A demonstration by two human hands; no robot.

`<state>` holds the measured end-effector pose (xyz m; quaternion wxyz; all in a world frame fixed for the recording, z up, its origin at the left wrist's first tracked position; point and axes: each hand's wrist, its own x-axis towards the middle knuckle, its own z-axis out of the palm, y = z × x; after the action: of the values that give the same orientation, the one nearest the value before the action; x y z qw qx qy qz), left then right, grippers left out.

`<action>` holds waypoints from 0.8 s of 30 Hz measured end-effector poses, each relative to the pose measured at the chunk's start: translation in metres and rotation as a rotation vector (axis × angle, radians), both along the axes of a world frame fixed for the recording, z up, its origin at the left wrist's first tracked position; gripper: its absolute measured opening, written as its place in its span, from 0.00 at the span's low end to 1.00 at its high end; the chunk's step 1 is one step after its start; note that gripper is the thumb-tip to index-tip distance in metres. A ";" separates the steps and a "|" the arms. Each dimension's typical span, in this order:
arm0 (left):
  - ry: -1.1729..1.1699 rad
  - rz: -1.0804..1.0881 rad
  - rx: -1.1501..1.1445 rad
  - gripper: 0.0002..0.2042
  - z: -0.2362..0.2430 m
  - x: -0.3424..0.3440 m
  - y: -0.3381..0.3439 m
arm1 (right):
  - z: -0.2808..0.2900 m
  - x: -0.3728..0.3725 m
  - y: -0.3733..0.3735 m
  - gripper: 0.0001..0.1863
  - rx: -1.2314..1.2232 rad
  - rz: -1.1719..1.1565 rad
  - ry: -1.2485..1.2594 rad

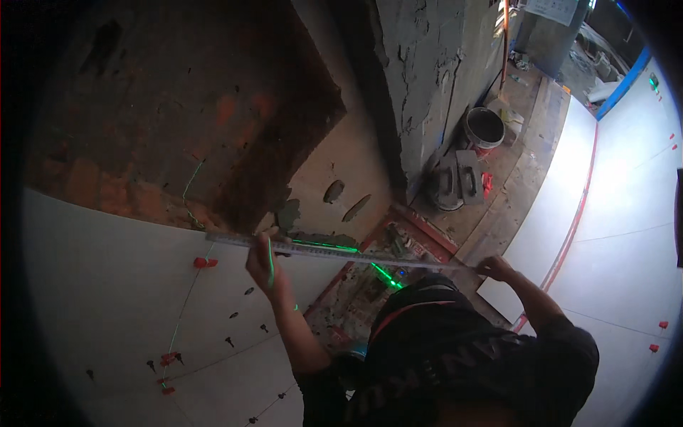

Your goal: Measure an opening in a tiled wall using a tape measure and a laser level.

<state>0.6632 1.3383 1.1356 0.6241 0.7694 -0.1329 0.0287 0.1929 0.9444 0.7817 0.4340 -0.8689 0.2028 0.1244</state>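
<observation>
A long, thin metal ruler [327, 252] with fine marks along it stretches across in front of my body. My left hand [267, 263] is closed on it near its left end, and a short length sticks out past the fingers. At the other end my right hand [496, 268] is closed around the ruler's tip, partly hiding it. The left part of the ruler lies along the top edge of the white tiles [128, 263], just under a rough, bare wall patch [320, 192]. A green laser line crosses my left hand and runs beside the ruler.
Red tile clips [205, 262] and dark spacers [229, 342] sit in the tile joints. Two trowels [468, 176] rest beside a mortar bucket [485, 128] on the right. A rough grey column [434, 64] stands ahead. More white tiles [619, 235] cover the right wall.
</observation>
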 end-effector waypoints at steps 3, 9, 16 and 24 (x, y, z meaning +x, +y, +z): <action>-0.083 -0.021 0.025 0.23 -0.047 0.003 -0.004 | 0.007 -0.031 0.005 0.22 0.039 -0.373 0.070; 0.413 -0.109 -0.399 0.25 -0.104 0.031 -0.037 | 0.169 0.087 0.021 0.16 -0.044 -0.698 -0.129; 0.584 -0.172 -0.682 0.27 -0.110 0.074 -0.052 | 0.260 0.169 0.023 0.13 -0.371 -0.413 -0.390; 0.591 -0.214 -0.706 0.26 -0.126 0.116 -0.038 | 0.241 0.187 0.028 0.18 -0.518 -0.289 -0.502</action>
<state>0.7794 1.3003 1.0094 0.8580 0.4675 -0.0104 -0.2125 0.3796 0.9724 1.0226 0.2493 -0.9157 0.2352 -0.2099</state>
